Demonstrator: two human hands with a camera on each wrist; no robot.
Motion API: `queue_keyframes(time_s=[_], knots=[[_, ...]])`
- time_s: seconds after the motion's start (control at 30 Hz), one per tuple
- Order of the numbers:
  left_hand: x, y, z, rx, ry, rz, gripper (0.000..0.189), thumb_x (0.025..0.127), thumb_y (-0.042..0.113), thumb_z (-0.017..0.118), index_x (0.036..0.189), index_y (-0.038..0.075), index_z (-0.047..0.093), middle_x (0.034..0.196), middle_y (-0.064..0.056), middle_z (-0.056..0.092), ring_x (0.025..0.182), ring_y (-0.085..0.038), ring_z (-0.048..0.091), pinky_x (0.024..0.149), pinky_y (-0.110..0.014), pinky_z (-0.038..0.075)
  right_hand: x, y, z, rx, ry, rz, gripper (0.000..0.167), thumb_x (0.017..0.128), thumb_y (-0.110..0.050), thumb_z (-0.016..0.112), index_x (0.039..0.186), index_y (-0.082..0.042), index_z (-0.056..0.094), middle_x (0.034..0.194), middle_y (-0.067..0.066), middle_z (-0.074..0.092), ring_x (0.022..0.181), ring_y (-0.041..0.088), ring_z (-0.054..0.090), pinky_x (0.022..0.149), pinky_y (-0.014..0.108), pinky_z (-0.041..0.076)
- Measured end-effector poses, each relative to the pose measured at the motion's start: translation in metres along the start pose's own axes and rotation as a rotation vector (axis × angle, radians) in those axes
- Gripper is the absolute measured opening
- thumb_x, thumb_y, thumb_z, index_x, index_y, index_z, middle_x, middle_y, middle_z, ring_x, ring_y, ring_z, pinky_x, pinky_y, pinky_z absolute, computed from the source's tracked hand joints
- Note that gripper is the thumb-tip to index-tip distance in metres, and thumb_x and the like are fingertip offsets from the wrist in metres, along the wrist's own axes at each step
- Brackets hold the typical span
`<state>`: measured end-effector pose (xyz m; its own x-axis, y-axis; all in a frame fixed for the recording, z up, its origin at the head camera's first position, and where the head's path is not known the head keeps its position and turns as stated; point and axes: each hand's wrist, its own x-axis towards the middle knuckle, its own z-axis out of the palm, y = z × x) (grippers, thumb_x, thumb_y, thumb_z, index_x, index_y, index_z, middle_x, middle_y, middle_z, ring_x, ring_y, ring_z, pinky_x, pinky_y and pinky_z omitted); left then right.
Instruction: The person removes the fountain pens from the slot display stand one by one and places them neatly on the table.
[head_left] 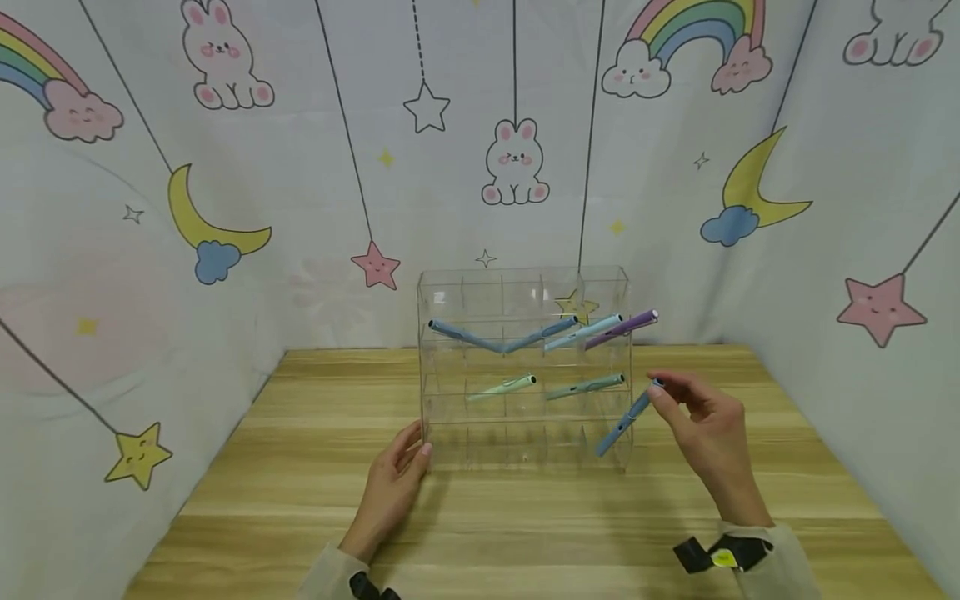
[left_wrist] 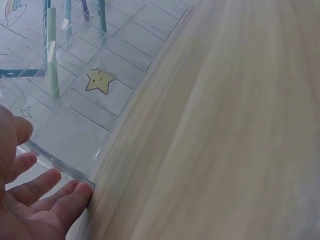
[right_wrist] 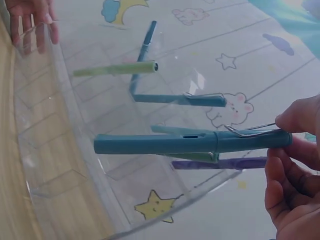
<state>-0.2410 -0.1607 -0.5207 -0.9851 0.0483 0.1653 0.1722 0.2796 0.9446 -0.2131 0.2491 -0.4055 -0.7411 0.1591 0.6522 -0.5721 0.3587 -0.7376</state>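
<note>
A clear acrylic rack (head_left: 442, 408) of small compartments stands on the wooden table. Along its left side, my left hand (head_left: 393, 475) rests with the fingertips against the lower side wall, fingers fairly straight in the left wrist view. My right hand (head_left: 705, 425) pinches a blue fountain pen (head_left: 622, 429) by its cap end between thumb and fingertips. The pen slants down to the left across the rack's lower right corner in the head view. In the right wrist view, its metal clip faces up by my thumb.
Higher in the rack lie two blue pens (head_left: 457, 333), a light blue pen (head_left: 581, 333) and a purple pen (head_left: 622, 329). Below them are a pale green pen (head_left: 501, 388) and a darker green pen (head_left: 585, 387). A cartoon-printed curtain (head_left: 315, 167) surrounds the table (head_left: 337, 375).
</note>
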Motion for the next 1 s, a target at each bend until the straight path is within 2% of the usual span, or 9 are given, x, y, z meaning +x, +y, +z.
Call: queue_keyframes(time_s=[0.2,0.33,0.47,0.67,0.83,1.0], knots=[[0.002,0.0,-0.004,-0.006,-0.003,-0.01,0.053,0.11,0.026,0.065,0.158,0.011,0.051,0.159,-0.026,0.055,0.141,-0.043,0.062,0.111,-0.038,0.058,0.004,-0.003,-0.009,-0.041,0.054,0.077,0.021,0.095,0.008,0.075,0.116,0.008,0.073,0.096,-0.015,0.072,0.084,0.005,0.064,0.078,0.009,0.053],[0.003,0.0,-0.005,0.004,0.001,0.006,0.052,0.109,0.023,0.066,0.157,0.008,0.053,0.155,-0.027,0.058,0.138,-0.044,0.064,0.108,-0.037,0.059,0.007,-0.002,-0.015,-0.066,0.069,0.077,0.019,0.093,0.008,0.076,0.112,0.009,0.073,0.091,-0.015,0.072,0.08,0.005,0.063,0.076,0.009,0.052],[0.003,-0.002,-0.004,0.0,0.005,0.023,0.05,0.109,0.02,0.066,0.156,0.006,0.053,0.152,-0.029,0.06,0.135,-0.046,0.066,0.103,-0.031,0.061,0.009,0.001,-0.018,-0.099,0.075,0.084,0.018,0.092,0.006,0.078,0.11,0.005,0.076,0.088,-0.017,0.073,0.077,0.004,0.064,0.074,0.01,0.052],[0.003,-0.004,-0.003,-0.008,-0.003,0.015,0.05,0.109,0.023,0.065,0.156,0.009,0.054,0.153,-0.028,0.06,0.136,-0.045,0.065,0.1,-0.03,0.062,0.009,0.01,-0.017,-0.146,0.082,0.108,0.018,0.091,0.005,0.081,0.108,0.002,0.078,0.087,-0.022,0.071,0.076,0.0,0.062,0.071,0.01,0.049],[0.002,-0.003,-0.003,-0.014,-0.012,0.012,0.05,0.11,0.024,0.065,0.156,0.01,0.053,0.154,-0.028,0.058,0.137,-0.045,0.065,0.101,-0.032,0.062,0.011,0.019,-0.021,-0.26,0.057,0.118,0.017,0.09,-0.001,0.084,0.107,-0.001,0.08,0.086,-0.026,0.067,0.076,-0.004,0.06,0.071,0.008,0.047],[0.001,-0.003,-0.004,-0.01,-0.017,0.013,0.051,0.11,0.025,0.064,0.157,0.009,0.052,0.155,-0.028,0.058,0.137,-0.044,0.064,0.103,-0.031,0.061,0.016,0.028,-0.027,-0.418,-0.03,0.126,0.014,0.092,-0.01,0.084,0.105,-0.004,0.08,0.085,-0.009,0.069,0.074,-0.006,0.057,0.068,0.008,0.046]])
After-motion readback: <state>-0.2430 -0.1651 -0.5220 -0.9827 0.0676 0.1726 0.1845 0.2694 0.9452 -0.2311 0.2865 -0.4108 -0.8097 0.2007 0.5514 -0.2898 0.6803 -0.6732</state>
